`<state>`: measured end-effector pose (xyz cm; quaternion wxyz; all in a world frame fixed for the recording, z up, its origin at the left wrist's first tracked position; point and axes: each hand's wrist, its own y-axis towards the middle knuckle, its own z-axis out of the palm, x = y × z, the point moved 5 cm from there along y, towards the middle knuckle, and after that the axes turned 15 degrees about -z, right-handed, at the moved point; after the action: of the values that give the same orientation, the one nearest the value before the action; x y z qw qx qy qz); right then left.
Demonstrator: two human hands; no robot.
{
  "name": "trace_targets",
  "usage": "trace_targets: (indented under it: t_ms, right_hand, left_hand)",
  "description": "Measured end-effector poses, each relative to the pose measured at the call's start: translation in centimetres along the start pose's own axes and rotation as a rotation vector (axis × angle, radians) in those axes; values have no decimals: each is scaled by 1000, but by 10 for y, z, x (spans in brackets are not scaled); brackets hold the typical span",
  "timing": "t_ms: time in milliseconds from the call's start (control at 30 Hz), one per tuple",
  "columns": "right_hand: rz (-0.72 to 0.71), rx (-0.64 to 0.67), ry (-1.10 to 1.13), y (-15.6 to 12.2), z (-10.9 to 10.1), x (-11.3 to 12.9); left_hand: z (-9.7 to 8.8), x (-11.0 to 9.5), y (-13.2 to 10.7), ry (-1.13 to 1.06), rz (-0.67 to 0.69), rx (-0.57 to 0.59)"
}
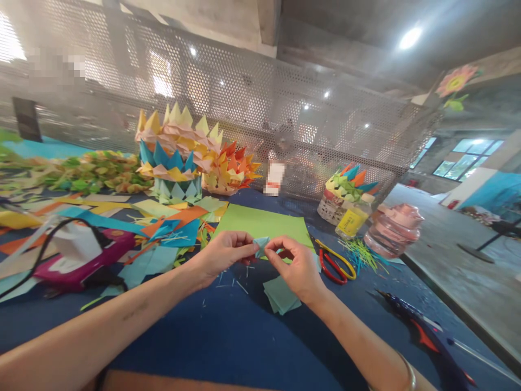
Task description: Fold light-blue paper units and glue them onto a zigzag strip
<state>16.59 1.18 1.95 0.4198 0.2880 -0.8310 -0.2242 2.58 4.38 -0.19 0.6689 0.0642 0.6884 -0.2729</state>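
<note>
A small light-blue piece of folded paper (261, 246) is held up over a green sheet (266, 221). My left hand (233, 251) pinches its left side between thumb and fingers. At its right edge my right hand (293, 264) closes thumb and forefinger on the paper; the fingertips partly hide the contact. Just below my right hand, a small stack of pale blue-green paper squares (280, 295) lies on the dark blue table (228, 336). To the right lie scissors (336, 263) with red and yellow handles.
Folded-paper crowns (171, 168) stand behind, left of centre. Paper strips (109, 217) cover the left, beside a magenta tool (97, 260) with a black cord. A yellow-labelled bottle (354, 218), pink water bottle (393, 231) and glue gun (425, 331) are on the right.
</note>
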Motion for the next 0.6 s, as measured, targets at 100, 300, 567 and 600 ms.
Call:
trace_targets:
  t_ms: [100,300,567,600]
  right_hand:
    - [25,-31,-16,-1,-2,0]
    - [29,-40,-19,-1,0,1]
    - [9,-29,96,-2,4,-4]
    - [18,-29,102,-2,4,-5]
  left_hand:
    - [3,1,0,21,-5,44]
    - [4,4,3,59,19,87]
    - [4,0,2,83,22,14]
    - [4,0,2,82,29,12]
